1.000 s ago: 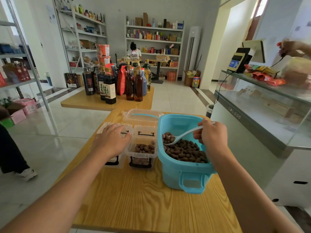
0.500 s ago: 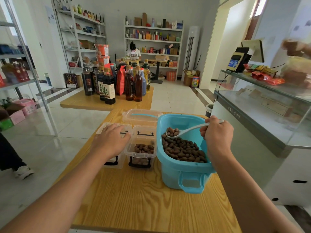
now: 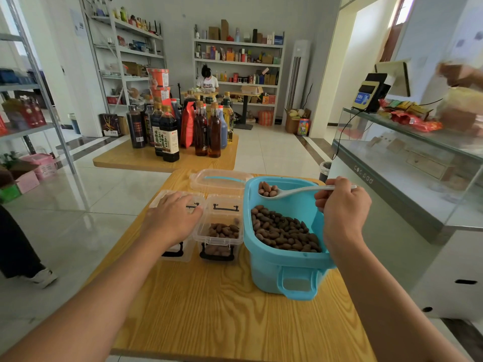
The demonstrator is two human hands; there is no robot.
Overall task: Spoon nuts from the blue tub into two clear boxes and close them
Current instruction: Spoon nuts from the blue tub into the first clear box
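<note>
Lifted since before, your spoon (image 3: 287, 192) of nuts (image 3: 267, 189) lies level, bowl leftward, over tub (image 3: 285, 267) | right hand (image 3: 342, 205) grips handle | left hand (image 3: 173, 218) rests flat on closed box (image 3: 180, 253)

Blue tub (image 3: 285, 259): upright on the tabletop's right side, open, part-filled with brown nuts (image 3: 283, 231); handle on near wall.

White spoon (image 3: 287, 192): held roughly level over the tub's far end, bowl to the left, loaded with several nuts, handle running right.

Right box (image 3: 220, 228): clear, black latches, open, just beside the tub's left wall; a shallow layer of nuts inside.

Left box (image 3: 177, 226): clear, just beside the right box, mostly covered; contents cannot be told.

Clear lid (image 3: 219, 180): flat, behind the boxes, touching the tub's far-left corner.
</note>
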